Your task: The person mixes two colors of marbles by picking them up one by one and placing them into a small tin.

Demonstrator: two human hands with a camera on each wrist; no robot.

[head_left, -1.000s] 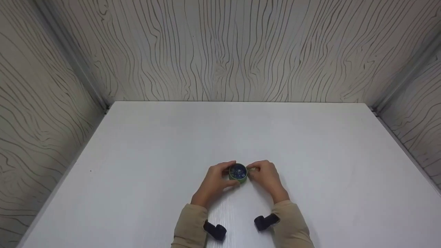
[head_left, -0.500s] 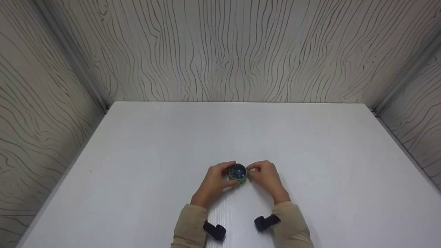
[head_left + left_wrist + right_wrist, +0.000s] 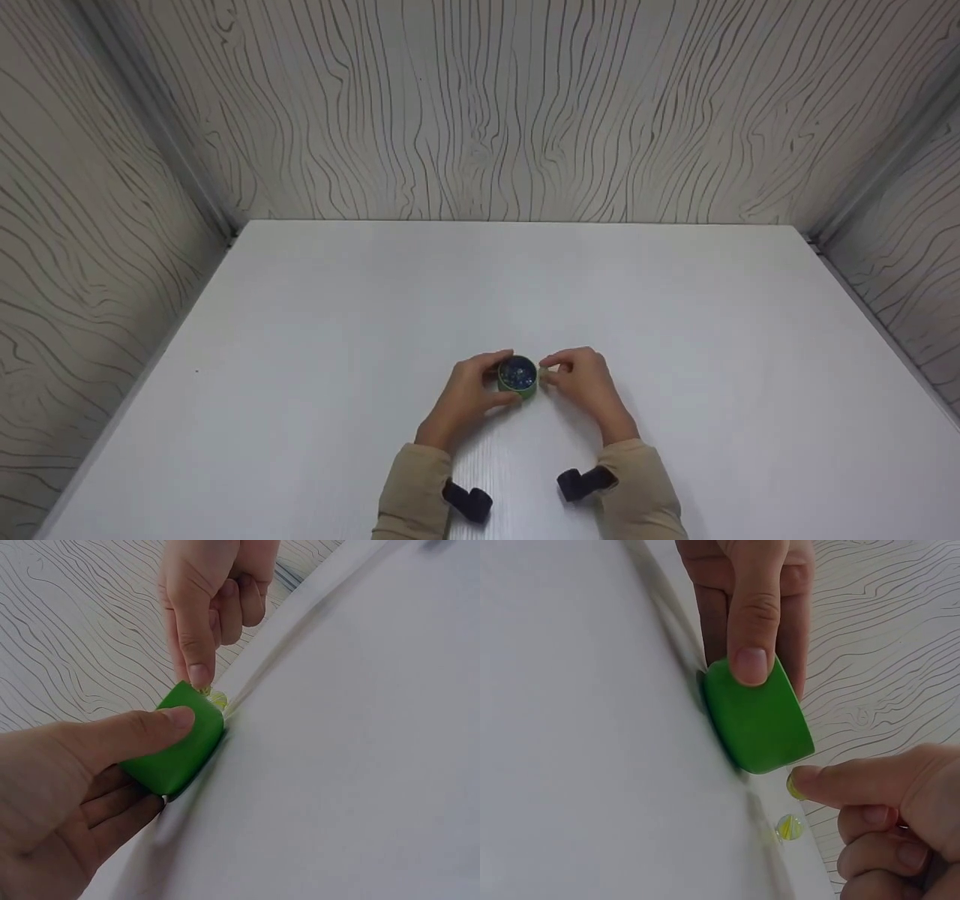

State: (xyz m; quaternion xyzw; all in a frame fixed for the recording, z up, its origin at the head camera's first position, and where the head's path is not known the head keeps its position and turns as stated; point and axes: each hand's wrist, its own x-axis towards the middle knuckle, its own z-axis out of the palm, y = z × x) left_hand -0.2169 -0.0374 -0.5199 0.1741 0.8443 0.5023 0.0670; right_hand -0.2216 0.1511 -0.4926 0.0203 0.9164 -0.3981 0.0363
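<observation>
My left hand (image 3: 469,390) grips a small green cup (image 3: 757,716) with a dark blue inside, its thumb on the near side and fingers on the far side. Shiny round pieces glint inside the cup in the head view, too small to make out singly. Just right of the rim is my right hand (image 3: 585,382); its thumb and forefinger pinch a clear marble with yellow in it (image 3: 793,789), mostly covered by the fingertips. Close below that, a second clear-and-yellow marble (image 3: 789,827) appears to lie on the table beside the cup.
The cup stands on a white table (image 3: 337,315), towards its front. Wood-grain patterned panels (image 3: 480,112) rise behind it and at both sides. Dark wrist devices (image 3: 469,502) stick out inward from both beige sleeves (image 3: 641,487).
My right hand has shifted slightly right, away from the cup's rim, and a pale marble shows by its fingertips. The left hand and the cup keep their place.
</observation>
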